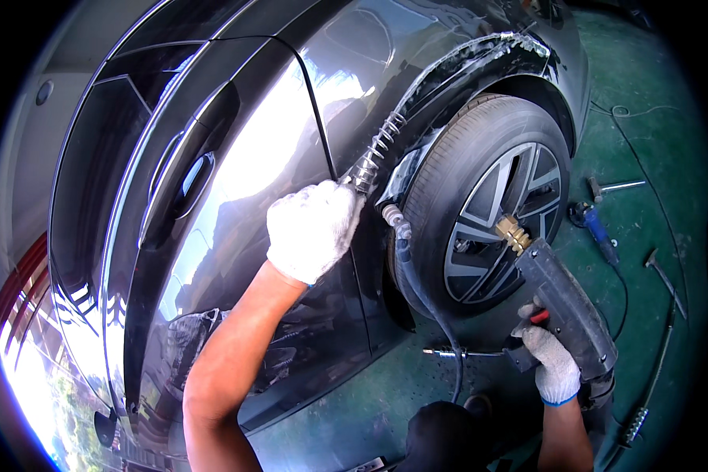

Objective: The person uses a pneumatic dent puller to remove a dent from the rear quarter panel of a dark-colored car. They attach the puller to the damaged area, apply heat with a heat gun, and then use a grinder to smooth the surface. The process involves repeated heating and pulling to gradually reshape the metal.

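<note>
My left hand, in a white knit glove, is closed against the dark car's side panel, just ahead of the wheel arch. A metal piece wound with a coil spring sticks out beyond its fingers, its gripped end hidden. Beneath the arch, a metal fitting on a dark cable sits beside the tire. My right hand, also gloved, wraps the handle of a black pistol-shaped gun. The gun has a red trigger and a brass tip, which points toward the wheel.
Scraped pale marks run along the wheel arch. On the green floor lie a T-shaped metal tool, a blue angle grinder, a hammer and a metal rod. A spring-wrapped rod lies at lower right.
</note>
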Tool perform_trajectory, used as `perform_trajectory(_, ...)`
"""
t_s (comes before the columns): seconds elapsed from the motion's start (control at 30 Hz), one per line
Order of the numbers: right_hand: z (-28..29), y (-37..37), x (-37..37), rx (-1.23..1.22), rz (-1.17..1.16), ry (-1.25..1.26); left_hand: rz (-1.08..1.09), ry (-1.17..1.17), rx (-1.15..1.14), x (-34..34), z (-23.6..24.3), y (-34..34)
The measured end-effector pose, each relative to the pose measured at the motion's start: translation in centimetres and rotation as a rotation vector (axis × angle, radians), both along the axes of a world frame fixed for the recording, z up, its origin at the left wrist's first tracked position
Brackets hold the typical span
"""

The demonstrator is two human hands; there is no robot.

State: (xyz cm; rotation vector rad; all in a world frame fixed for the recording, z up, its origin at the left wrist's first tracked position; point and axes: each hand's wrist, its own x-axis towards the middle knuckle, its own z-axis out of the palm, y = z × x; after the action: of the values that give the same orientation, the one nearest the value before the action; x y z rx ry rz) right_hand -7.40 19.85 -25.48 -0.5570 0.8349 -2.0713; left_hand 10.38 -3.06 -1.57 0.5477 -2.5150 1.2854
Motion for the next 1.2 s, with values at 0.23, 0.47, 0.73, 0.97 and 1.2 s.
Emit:
perform_trajectory(0.23, -0.8, -0.2, -0.3, -0.021, 0.001, 0.004, -0.532, -0.253, -0.096, 0.2, 2.8, -1.4)
perform_trajectory(0.47, -0.7, -0.9, -0.1, 0.015, -0.041, -0.053, -0.267, 0.01, -0.031, 0.6, -0.3, -1.7)
perform_trajectory(0.73, -1.6, -1.3, 0.2, -0.009, -0.029, -0.07, -0.369, -0.136, -0.139, 0.8, 1.0, -0.9)
perform_trajectory(0.97, -2.5, -1.0, -0.7, -0.021, 0.008, -0.049, -0.311, -0.089, 0.027, 0.0, 1.2, -1.6)
perform_trajectory(1.2, -2.7, -1.3, -0.3, -0.003, 0.004, -0.165, -0.162, 0.203, 0.138, -0.5, -3.8, 1.0)
